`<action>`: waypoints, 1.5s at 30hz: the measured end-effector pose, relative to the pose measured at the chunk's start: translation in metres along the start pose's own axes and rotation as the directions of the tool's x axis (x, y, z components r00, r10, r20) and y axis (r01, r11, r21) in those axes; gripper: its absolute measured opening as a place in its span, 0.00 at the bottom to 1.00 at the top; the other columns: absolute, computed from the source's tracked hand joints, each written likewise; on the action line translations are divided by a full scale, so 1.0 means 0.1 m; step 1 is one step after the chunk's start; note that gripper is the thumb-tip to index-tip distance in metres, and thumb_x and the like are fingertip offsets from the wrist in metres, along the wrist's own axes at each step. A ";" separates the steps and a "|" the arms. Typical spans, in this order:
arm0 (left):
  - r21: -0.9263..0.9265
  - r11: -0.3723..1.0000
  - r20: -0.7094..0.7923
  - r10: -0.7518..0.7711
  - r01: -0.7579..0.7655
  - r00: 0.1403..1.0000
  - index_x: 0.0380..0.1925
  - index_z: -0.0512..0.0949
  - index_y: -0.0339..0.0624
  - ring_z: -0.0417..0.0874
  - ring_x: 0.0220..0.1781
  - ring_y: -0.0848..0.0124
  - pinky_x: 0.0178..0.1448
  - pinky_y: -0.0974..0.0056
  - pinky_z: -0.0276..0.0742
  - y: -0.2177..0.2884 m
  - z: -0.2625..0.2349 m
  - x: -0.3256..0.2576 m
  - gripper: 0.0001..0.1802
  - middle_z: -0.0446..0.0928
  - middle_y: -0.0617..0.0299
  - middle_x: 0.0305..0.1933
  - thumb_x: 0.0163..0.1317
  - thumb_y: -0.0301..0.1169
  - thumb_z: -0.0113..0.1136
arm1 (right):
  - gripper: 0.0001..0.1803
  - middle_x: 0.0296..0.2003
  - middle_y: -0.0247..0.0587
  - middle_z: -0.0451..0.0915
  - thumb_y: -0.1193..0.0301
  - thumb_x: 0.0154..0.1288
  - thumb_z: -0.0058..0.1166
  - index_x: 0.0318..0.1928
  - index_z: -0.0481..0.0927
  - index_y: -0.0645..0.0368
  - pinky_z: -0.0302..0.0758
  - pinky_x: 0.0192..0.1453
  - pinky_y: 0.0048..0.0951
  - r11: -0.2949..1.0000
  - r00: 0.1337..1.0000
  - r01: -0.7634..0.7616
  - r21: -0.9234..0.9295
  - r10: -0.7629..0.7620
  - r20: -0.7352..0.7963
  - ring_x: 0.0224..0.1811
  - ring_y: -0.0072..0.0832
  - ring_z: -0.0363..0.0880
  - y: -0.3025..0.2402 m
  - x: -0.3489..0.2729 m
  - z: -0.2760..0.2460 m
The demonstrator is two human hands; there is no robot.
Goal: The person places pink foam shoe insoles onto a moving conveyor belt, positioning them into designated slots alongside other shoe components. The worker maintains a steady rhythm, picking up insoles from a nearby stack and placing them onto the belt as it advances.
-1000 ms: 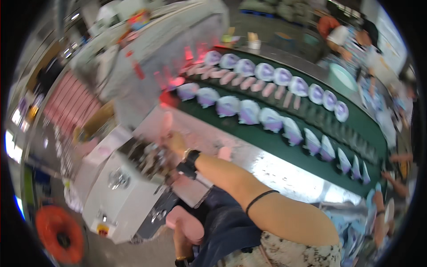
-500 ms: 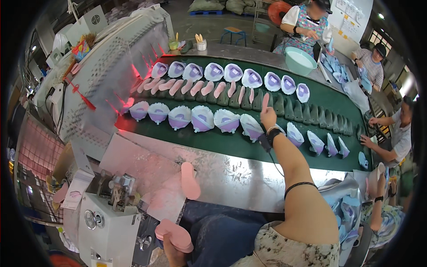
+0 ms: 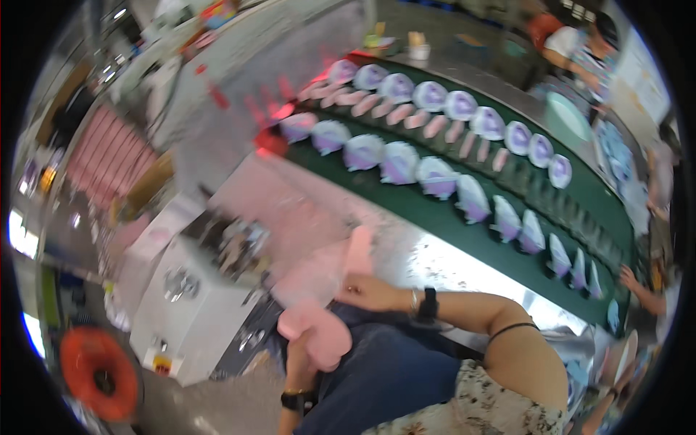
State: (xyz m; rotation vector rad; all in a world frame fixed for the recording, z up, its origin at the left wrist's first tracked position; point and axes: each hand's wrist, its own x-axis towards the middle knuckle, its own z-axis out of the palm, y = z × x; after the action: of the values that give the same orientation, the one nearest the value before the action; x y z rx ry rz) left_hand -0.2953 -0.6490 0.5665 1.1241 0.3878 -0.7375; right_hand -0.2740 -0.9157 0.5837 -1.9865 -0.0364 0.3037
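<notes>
Workshop steel counter (image 3: 435,254) fronts a green conveyor belt (image 3: 464,217); right hand (image 3: 370,292) fingers seemingly pinch a pink foam insole (image 3: 359,250); left hand (image 3: 308,341) grips another pink insole (image 3: 319,335).

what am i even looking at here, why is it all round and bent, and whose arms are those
This is one picture from a wide fisheye camera worn on a person's head, looking down, so straight edges curve toward the rim. The arms coming from the bottom are that person's own. The right hand touches a pink shoe sole lying on a shiny metal table. The left hand holds another pink sole lower down, over the lap. Beyond the table runs a curved green belt carrying rows of purple shoe parts and more pink soles. A white machine stands to the left. The picture is blurred, so finer detail is hard to tell.
</notes>
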 end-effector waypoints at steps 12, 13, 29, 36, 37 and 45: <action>-0.513 0.843 0.007 -0.184 0.162 0.983 0.53 0.69 0.35 0.80 0.49 0.51 0.52 0.50 0.79 0.13 -0.36 -0.40 0.22 0.76 0.53 0.46 0.65 0.40 0.50 | 0.19 0.30 0.40 0.79 0.61 0.61 0.59 0.42 0.76 0.64 0.73 0.34 0.26 0.954 0.950 -0.134 0.267 0.200 -0.241 0.28 0.24 0.77 -0.19 1.60 0.58; -0.514 0.844 0.017 -0.169 0.154 0.985 0.53 0.69 0.35 0.80 0.49 0.51 0.52 0.50 0.79 0.13 -0.37 -0.41 0.23 0.76 0.53 0.46 0.65 0.41 0.49 | 0.20 0.30 0.39 0.79 0.60 0.61 0.59 0.44 0.76 0.64 0.73 0.35 0.25 0.952 0.944 -0.172 0.254 0.233 -0.232 0.28 0.23 0.78 -0.27 1.73 0.59; -0.433 0.901 -0.065 -0.072 0.036 0.995 0.59 0.64 0.34 0.80 0.50 0.55 0.53 0.54 0.80 0.20 -0.24 -0.56 0.22 0.75 0.50 0.52 0.71 0.37 0.45 | 0.12 0.33 0.54 0.81 0.68 0.61 0.53 0.40 0.79 0.63 0.75 0.37 0.38 0.995 0.907 -0.099 0.021 0.098 -0.410 0.35 0.48 0.81 -0.26 2.32 0.60; -0.393 0.920 -0.182 -0.090 0.012 0.979 0.56 0.68 0.39 0.81 0.45 0.65 0.50 0.61 0.79 0.01 -0.32 -0.45 0.18 0.77 0.59 0.46 0.71 0.37 0.46 | 0.13 0.26 0.44 0.82 0.66 0.64 0.54 0.38 0.78 0.66 0.74 0.28 0.30 0.914 0.812 0.009 0.407 0.231 -0.536 0.24 0.31 0.82 -0.08 2.37 0.27; -0.405 0.914 -0.157 -0.073 0.003 0.985 0.55 0.69 0.39 0.81 0.45 0.66 0.50 0.62 0.79 -0.01 -0.30 -0.42 0.18 0.77 0.60 0.45 0.71 0.37 0.47 | 0.13 0.25 0.42 0.81 0.66 0.64 0.54 0.38 0.78 0.65 0.74 0.27 0.28 0.866 0.807 0.068 0.495 0.244 -0.538 0.23 0.29 0.82 -0.11 2.17 0.04; -0.411 0.897 0.075 -0.143 0.161 0.987 0.51 0.71 0.42 0.81 0.46 0.65 0.51 0.60 0.79 0.11 0.13 -0.28 0.19 0.78 0.60 0.45 0.63 0.38 0.53 | 0.12 0.27 0.42 0.74 0.71 0.63 0.52 0.43 0.66 0.59 0.74 0.18 0.32 0.940 0.345 0.003 0.341 0.320 -0.883 0.22 0.32 0.79 1.51 -0.04 -2.28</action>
State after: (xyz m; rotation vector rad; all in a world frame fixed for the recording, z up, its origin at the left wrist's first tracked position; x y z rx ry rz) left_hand -0.3079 -0.6486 0.5967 0.6778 0.5720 -0.7699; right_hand -0.2426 -1.1837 0.5389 -1.5881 0.9236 -0.7407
